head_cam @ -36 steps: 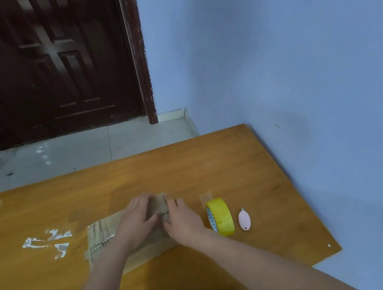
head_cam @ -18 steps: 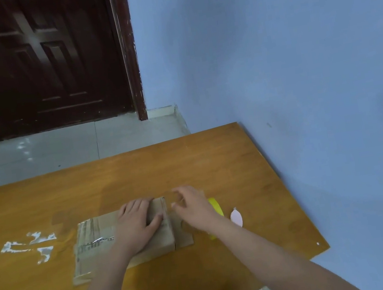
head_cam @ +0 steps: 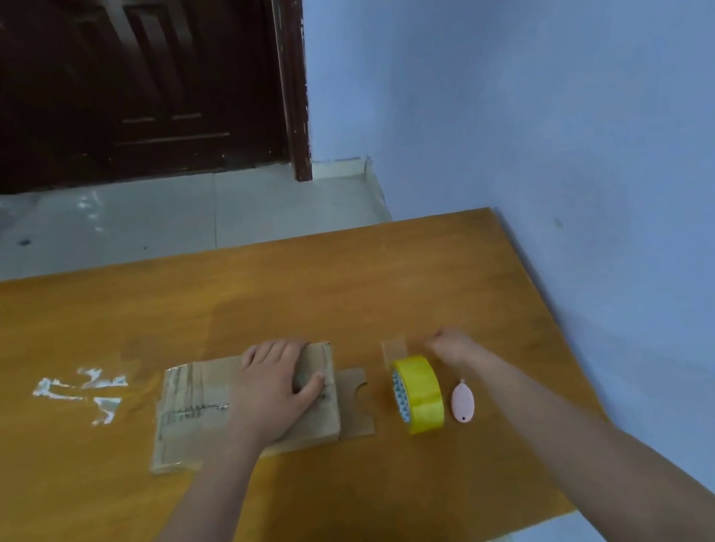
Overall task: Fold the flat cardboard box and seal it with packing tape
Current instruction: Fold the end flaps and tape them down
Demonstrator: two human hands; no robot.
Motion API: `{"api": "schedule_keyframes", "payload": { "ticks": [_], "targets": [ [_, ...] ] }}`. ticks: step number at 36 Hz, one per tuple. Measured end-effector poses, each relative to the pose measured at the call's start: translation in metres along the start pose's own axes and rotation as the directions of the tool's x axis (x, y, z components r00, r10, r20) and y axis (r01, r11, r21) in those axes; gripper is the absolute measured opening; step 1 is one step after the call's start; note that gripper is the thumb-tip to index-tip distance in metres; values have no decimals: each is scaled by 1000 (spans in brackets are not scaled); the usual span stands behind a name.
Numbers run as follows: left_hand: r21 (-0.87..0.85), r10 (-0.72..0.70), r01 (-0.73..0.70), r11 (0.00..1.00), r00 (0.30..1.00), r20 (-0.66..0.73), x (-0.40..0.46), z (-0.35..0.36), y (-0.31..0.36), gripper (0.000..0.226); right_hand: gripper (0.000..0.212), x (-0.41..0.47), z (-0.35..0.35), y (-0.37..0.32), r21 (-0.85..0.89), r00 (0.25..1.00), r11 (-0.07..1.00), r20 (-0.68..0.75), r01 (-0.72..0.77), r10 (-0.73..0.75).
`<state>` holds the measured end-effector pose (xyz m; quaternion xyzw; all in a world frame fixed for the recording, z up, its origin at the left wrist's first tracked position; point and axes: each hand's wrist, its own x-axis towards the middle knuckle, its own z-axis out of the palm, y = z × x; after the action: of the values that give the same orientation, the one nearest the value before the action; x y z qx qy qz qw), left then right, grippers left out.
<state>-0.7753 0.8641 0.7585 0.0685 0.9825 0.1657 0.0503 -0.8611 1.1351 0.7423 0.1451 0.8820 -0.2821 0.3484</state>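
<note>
One flat cardboard box (head_cam: 246,408) lies mid-table (head_cam: 348,281), long axis left-right, tab end pointing right toward one yellow tape roll (head_cam: 416,394) standing on edge. One pink oval item (head_cam: 462,402) sits just right of the roll. Left hand (head_cam: 276,389) lies flat on the box, fingers straight, pressing. Right hand (head_cam: 450,343) is beyond the roll, fingers curled under; grip can't be told.
</note>
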Motion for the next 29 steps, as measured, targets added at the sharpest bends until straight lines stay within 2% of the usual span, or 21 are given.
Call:
{"api": "schedule_keyframes", "payload": {
  "ticks": [5,7,9,12,15,22,24,26,27,29],
  "targets": [
    [-12,-10,10,1000,1000,-17,-1,-1,2,64,30,12,9,-10,232,969,945,136,-232,204],
    [-17,-16,16,1000,1000,-21,-1,-2,3,64,33,14,6,-13,245,954,926,157,-288,255],
    [-16,-17,17,1000,1000,-17,-1,-3,5,65,35,13,6,-16,199,945,932,191,-302,265],
    [-11,-20,20,1000,1000,-19,-1,-5,6,66,26,12,10,-19,148,942,946,223,-287,251],
    [-6,-21,21,1000,1000,-13,-1,-5,7,66,19,9,14,-20,166,942,946,241,-277,233],
    [45,4,-4,999,1000,-3,-2,-10,11,67,21,1,15,-19,206,944,940,249,-272,218],
    [85,18,-12,996,997,-69,1,-16,20,52,22,-1,17,-19,255,943,925,249,-282,219],
    [98,36,-20,995,985,-171,4,-24,37,46,21,-3,19,-19,296,945,912,250,-283,212],
    [67,45,-32,997,978,-203,6,-27,47,45,20,-4,21,-19,319,946,905,251,-283,207],
    [-133,11,-37,990,981,-192,10,-29,71,37,15,-4,22,-18,381,951,885,252,-268,179]
  ]
}}
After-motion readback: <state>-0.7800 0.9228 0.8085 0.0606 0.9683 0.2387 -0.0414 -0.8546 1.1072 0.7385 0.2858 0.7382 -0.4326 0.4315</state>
